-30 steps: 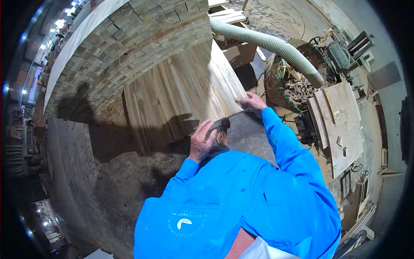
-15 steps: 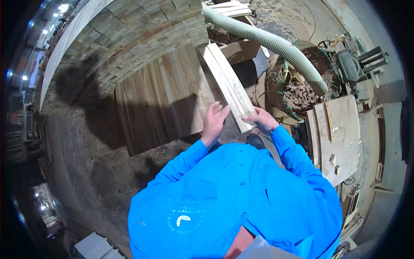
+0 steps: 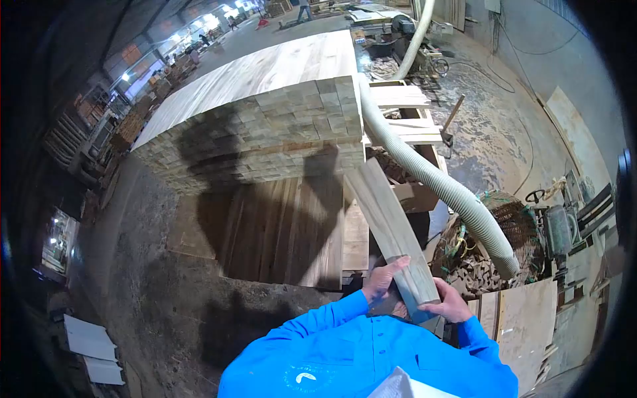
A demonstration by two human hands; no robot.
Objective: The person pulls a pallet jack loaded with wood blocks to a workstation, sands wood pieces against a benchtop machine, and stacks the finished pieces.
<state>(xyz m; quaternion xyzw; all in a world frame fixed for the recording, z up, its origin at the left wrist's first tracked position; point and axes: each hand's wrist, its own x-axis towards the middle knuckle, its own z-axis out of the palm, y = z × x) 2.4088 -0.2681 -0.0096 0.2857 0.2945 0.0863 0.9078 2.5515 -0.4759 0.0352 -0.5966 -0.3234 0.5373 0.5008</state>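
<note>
A long, pale wooden board slants away from my body, its near end close to my shirt. My left hand grips its left edge, the thumb lying on the upper face and the other fingers mostly hidden. At the lower right corner, my right hand is closed round the near end. The board's far end reaches toward a tall stack of wooden pieces. Below that stack, a low layer of boards lies partly in shadow, to the left of my hands.
A ribbed pale hose curves down on the right toward a mesh basket with wood offcuts. Flat panels lie at my right. More planks rest behind the hose. White sheets are on the left floor.
My left hand, open beside the wood before, now grips the board. The board is turned with its broad face up. The view has tilted upward, showing more of the hall.
</note>
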